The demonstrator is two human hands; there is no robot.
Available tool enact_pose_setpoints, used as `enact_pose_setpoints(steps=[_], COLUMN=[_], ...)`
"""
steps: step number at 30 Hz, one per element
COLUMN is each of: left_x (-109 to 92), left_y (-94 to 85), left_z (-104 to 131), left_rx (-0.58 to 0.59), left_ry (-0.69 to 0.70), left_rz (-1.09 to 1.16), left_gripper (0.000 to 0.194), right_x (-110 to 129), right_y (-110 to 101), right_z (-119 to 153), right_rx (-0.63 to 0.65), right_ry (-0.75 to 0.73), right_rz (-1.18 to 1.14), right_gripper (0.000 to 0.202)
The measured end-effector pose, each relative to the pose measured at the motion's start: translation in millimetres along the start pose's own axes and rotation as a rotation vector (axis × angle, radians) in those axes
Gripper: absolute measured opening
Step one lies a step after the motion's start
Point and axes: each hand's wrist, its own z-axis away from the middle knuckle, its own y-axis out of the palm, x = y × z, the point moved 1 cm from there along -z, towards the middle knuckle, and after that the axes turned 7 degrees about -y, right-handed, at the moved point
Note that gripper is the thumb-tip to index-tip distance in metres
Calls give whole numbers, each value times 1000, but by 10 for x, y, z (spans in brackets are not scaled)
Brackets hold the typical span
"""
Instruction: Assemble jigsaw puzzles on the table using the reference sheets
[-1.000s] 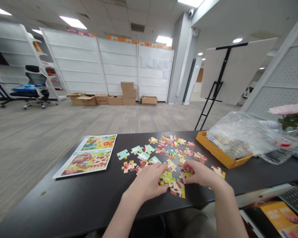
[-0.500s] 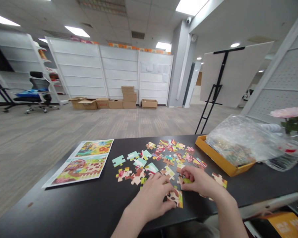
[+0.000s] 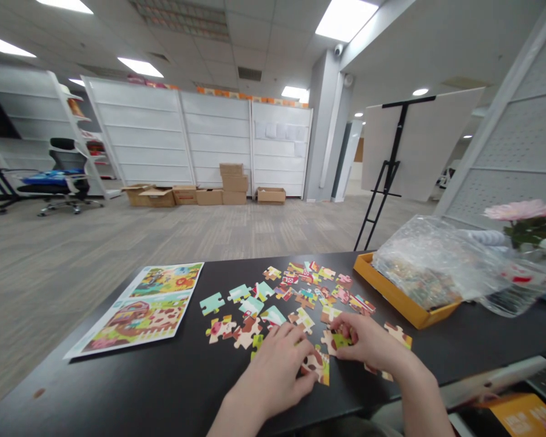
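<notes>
Many cardboard jigsaw puzzle pieces lie loose on the black table. My left hand (image 3: 279, 364) rests palm down, its thumb and index finger closed about the edge of a cow-spotted puzzle piece (image 3: 319, 366) at the near side. Just to the right, my right hand (image 3: 359, 340) pinches a green and beige puzzle piece (image 3: 339, 341) flat against the table, its fingers partly covering it. Mint-coloured pieces (image 3: 212, 303) lie left of the pile, and a pink pig piece (image 3: 221, 328) is close to my left hand. More pieces sit partly under my right wrist.
A printed picture sheet (image 3: 150, 309) lies at the table's left. At the right stands an orange box tray (image 3: 404, 300) with a clear plastic bag (image 3: 437, 261) over it. Pink flowers (image 3: 521, 211) are beyond. An easel (image 3: 394, 158) stands past the table.
The view has tilted up slightly and shifted. My right hand has moved a little, showing more of the green piece. My left hand stays by the cow-spotted piece.
</notes>
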Motion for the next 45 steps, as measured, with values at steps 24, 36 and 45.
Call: enact_pose_setpoints(steps=[24,36,45], left_x=[11,-46,-116], left_y=[131,254,175], left_z=[-109,-279,-154], left_rx=[-110,-119,-80], left_ry=[-101,-150,-6], left_rz=[-137,-235,-195], left_gripper=[22,25,21], right_x=[50,26,-117], right_y=[8,-89,-105], right_z=[-50,-30,77], right_rx=[-104,-134,-79], right_ry=[-166,-134,-24], right_rz=[80,92,78], right_gripper=[11,10,47])
